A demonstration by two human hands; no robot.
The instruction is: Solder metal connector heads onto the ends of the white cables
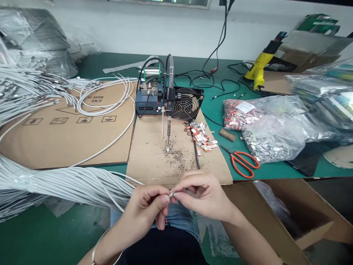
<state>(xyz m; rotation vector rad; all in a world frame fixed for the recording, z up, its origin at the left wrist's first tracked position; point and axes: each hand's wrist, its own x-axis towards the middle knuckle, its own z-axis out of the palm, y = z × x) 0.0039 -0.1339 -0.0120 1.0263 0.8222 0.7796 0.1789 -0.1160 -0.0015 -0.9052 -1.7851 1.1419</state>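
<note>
In front of my lap, my left hand point(146, 208) is closed, thumb and forefinger pinching a white cable end point(171, 194). My right hand point(205, 195) pinches at the tip of the same cable end, fingertips almost meeting the left ones. What exactly the right fingers grip is too small to make out. A thick bundle of white cables point(71, 182) reaches in from the left and passes behind my left hand. Beyond my hands, a soldering iron point(169, 125) points straight down in its stand over scattered solder bits on cardboard point(149, 158).
Behind the iron stand a blue soldering unit point(149, 101), a solder spool point(152, 73) and a black fan point(185, 106). Small metal connectors point(204, 138) lie right of it. Further right are orange-handled scissors point(244, 162), bags of parts point(273, 143) and a yellow heat gun point(259, 68).
</note>
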